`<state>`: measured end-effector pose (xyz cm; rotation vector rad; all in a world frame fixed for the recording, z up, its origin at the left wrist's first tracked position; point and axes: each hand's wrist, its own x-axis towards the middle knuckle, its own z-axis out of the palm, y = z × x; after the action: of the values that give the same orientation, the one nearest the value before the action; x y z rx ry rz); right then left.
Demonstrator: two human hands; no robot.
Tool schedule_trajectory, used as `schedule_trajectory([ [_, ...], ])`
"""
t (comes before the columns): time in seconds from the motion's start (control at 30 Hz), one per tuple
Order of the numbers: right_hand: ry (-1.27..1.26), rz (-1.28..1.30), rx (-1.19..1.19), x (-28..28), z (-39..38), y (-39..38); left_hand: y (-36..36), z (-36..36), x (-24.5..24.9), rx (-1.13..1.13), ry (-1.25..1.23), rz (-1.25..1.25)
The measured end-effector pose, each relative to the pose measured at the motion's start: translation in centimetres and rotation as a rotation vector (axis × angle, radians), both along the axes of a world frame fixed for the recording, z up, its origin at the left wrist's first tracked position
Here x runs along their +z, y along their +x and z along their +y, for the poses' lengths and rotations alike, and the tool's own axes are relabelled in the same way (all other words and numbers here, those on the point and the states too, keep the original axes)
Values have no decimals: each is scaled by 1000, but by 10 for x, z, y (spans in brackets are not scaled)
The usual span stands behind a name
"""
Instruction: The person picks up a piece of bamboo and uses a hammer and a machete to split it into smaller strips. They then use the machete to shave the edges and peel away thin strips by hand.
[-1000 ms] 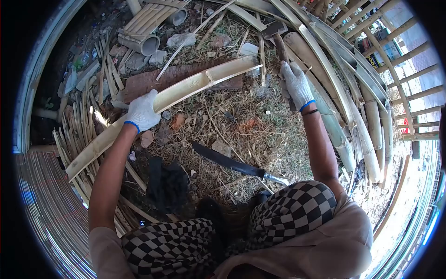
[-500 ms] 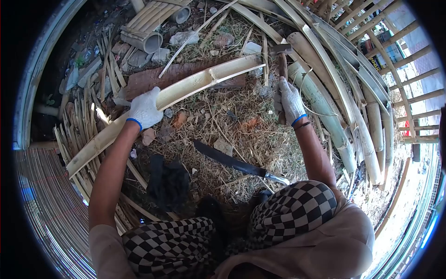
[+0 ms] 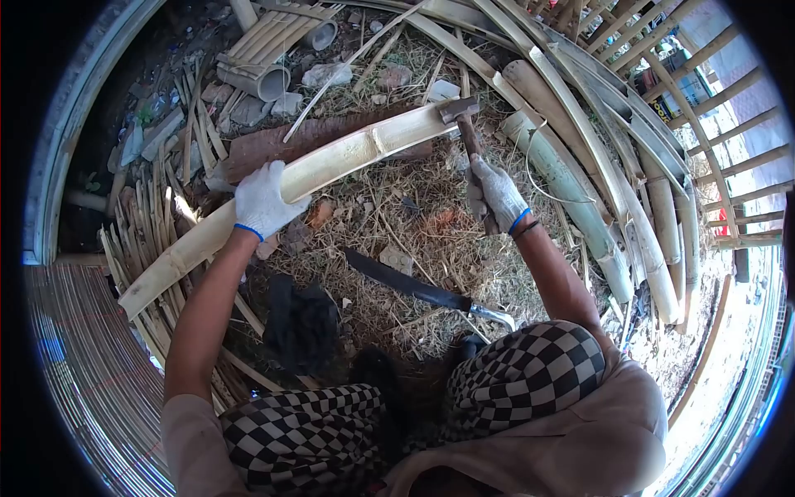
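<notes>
My left hand (image 3: 267, 201), in a white work glove with a blue cuff, is closed around a long split bamboo piece (image 3: 331, 157). Its hollow, pale inner side faces up, with a node partway along. In my gloved right hand (image 3: 497, 195) is a hammer (image 3: 469, 137), gripped by its wooden handle. The hammer's metal head overlaps the far right end of the bamboo. Under that end lies a reddish-brown wooden plank (image 3: 248, 154). A machete (image 3: 406, 284) with a dark blade rests on the ground between my hands and my knees.
Bamboo poles and split lengths (image 3: 571, 203) lie along the right. Thin bamboo strips (image 3: 141, 248) pile up at the left. A dark cloth (image 3: 300, 323) is near my feet. Stones (image 3: 326, 75) and a bamboo bench (image 3: 273, 41) stand at the back, and a bamboo lattice (image 3: 729, 149) at right.
The hammer has swung left, from beside the bamboo to over its far end. My left hand has shifted slightly right with the bamboo piece, whose far end sits a little further left.
</notes>
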<state>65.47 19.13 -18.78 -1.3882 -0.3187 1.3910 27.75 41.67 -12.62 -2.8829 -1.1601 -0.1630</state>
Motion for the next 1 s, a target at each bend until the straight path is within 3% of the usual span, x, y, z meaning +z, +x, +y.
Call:
schedule_trajectory([
  [0.2, 97, -125, -144, -20, -39, -41, -4, -14, 13, 11, 114, 72],
  [0.3, -18, -113, -232, -27, -52, -50, -10, -14, 27, -29, 176, 191],
  [0.47, -189, -537, 116, -51, -73, -9, -45, -5, 7, -200, 268, 106],
  [0.5, -134, -342, 47, -50, -71, -7, -49, -9, 7, -238, 280, 67],
  [0.6, 46, 217, -155, -39, -66, -9, -54, -22, 6, 43, -48, 100],
  [0.63, 35, 304, -166, -47, -63, -4, -56, -25, 7, 132, -128, 110],
  [0.73, 64, 468, -213, -52, -49, 1, -55, -28, 5, 92, -106, -34],
  [0.87, -31, -319, -184, -14, -53, -47, -49, -21, 6, 96, -101, 155],
  [0.97, 72, -1117, -43, -18, -59, -67, -48, -21, 6, 86, -96, 177],
  [1.0, 94, -1148, 67, -9, -56, -69, -48, -21, 7, 87, -96, 171],
])
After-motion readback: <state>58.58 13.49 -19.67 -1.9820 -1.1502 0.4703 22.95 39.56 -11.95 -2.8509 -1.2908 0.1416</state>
